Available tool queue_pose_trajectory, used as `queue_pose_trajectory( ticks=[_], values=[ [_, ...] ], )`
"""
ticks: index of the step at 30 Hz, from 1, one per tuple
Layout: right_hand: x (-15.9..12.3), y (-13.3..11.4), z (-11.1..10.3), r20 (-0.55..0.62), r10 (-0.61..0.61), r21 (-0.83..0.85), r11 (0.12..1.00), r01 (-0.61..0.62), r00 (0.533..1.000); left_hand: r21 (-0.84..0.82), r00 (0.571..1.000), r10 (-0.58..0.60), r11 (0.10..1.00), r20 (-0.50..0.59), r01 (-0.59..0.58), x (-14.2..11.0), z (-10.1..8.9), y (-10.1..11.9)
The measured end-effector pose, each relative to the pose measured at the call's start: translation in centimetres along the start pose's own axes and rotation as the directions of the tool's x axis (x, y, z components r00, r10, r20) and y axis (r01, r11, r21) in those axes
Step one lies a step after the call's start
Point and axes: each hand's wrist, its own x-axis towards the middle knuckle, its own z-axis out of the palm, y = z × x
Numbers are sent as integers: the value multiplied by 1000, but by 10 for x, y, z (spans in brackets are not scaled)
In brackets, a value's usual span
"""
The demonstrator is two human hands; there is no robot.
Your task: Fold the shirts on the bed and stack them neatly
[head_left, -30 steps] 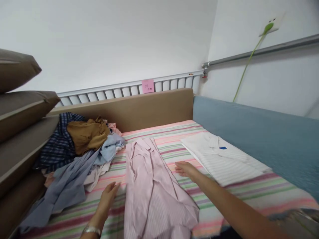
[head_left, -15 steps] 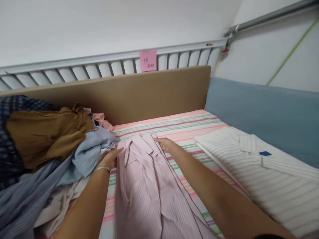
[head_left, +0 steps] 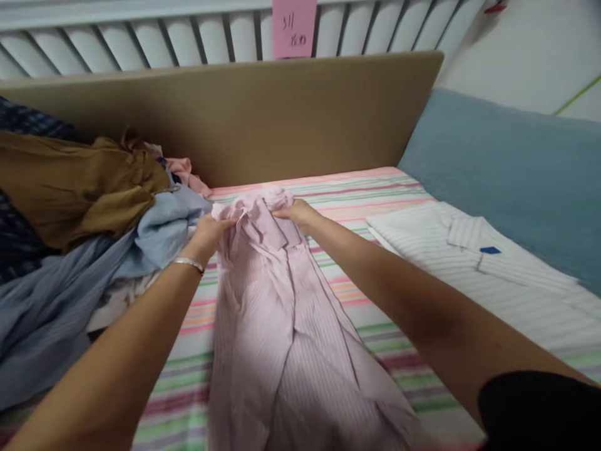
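Observation:
A pale pink striped shirt (head_left: 272, 326) lies lengthwise on the striped bedsheet (head_left: 357, 194), collar end toward the headboard. My left hand (head_left: 209, 232), with a silver bracelet at the wrist, grips the shirt's left shoulder. My right hand (head_left: 295, 214) grips its right shoulder beside the collar. The fabric bunches and lifts a little between the two hands.
A heap of unfolded clothes (head_left: 94, 207) in mustard, light blue and navy check fills the left side. A folded white striped shirt (head_left: 511, 282) lies at the right by a blue padded side (head_left: 507, 163). A tan headboard (head_left: 263, 113) and a pink note (head_left: 293, 28) stand behind.
Both hands reached from the shirt's middle up to its collar end and closed on the shoulders; the fabric there has bunched up. My head has leaned closer.

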Motion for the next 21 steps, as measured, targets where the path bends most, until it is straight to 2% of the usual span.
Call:
queue_pose_trajectory(
  ticks=[3,5,6,8,9,11,14,17,19,21],
  values=[
    [-78,-23,-15,24,-167,-77,983,169,986,157,988,147,976,40,-151,-64,-23,35],
    [-142,-23,-27,73,-264,-186,944,273,962,329,957,269,899,108,-290,-123,-43,46],
    [-175,-16,-33,114,-300,-233,919,319,947,403,931,320,840,176,-365,-155,-53,45],
    [-237,9,-41,222,-364,-308,854,419,905,450,856,368,735,364,-507,-216,-68,31],
    [-263,24,-43,286,-371,-338,824,455,884,449,823,364,705,435,-549,-242,-73,21],
    [-301,54,-43,335,-367,-410,773,485,868,454,792,321,681,519,-574,-282,-77,0],
    [-326,71,-39,399,-391,-476,685,551,830,490,817,276,687,507,-536,-307,-77,-13],
    [-331,50,-40,419,-403,-484,659,576,813,469,846,297,728,442,-500,-308,-79,2],
    [-335,32,-43,423,-417,-486,645,590,804,437,851,315,752,421,-494,-311,-82,17],
    [-343,25,-46,433,-433,-497,617,610,791,437,852,307,754,424,-490,-320,-85,24]
  ],
)
